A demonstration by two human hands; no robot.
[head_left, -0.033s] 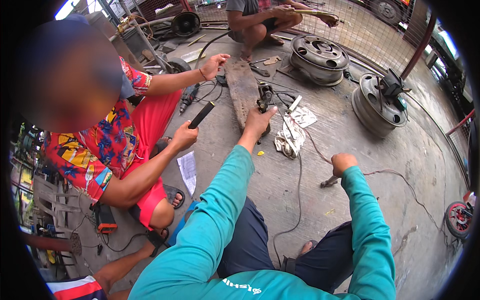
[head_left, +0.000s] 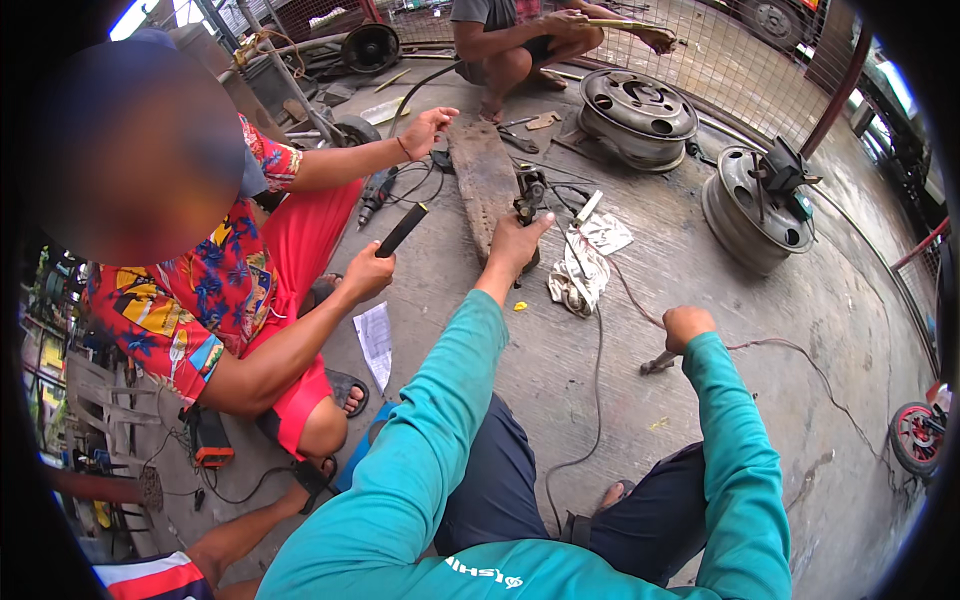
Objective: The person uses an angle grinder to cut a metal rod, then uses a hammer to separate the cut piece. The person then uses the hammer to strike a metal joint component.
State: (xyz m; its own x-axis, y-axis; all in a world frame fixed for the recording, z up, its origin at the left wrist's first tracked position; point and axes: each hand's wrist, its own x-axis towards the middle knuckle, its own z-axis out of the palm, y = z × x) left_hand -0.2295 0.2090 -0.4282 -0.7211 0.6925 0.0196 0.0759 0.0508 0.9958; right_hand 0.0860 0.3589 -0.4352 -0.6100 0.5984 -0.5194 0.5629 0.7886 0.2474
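My left hand (head_left: pixel 513 246) is closed round the lower end of a dark metal part (head_left: pixel 530 192). That part stands at the right edge of a worn wooden plank (head_left: pixel 480 175) on the concrete. My right hand (head_left: pixel 688 325) is a fist, held to the right and nearer to me. Below it shows the grey metal end of a hammer-like tool (head_left: pixel 657 364); the fist hides its handle. White rags (head_left: pixel 580 280) lie right of the plank, with a light-handled tool (head_left: pixel 588 208) beside them.
A co-worker in a floral shirt (head_left: pixel 225 270) sits at left, holding a flat black object (head_left: pixel 403 230). Another person (head_left: pixel 510 50) squats at the back. Two steel wheel rims (head_left: pixel 640 118) are at right. A power drill (head_left: pixel 375 195), a paper sheet (head_left: pixel 375 345) and a cable (head_left: pixel 600 390) lie on the floor.
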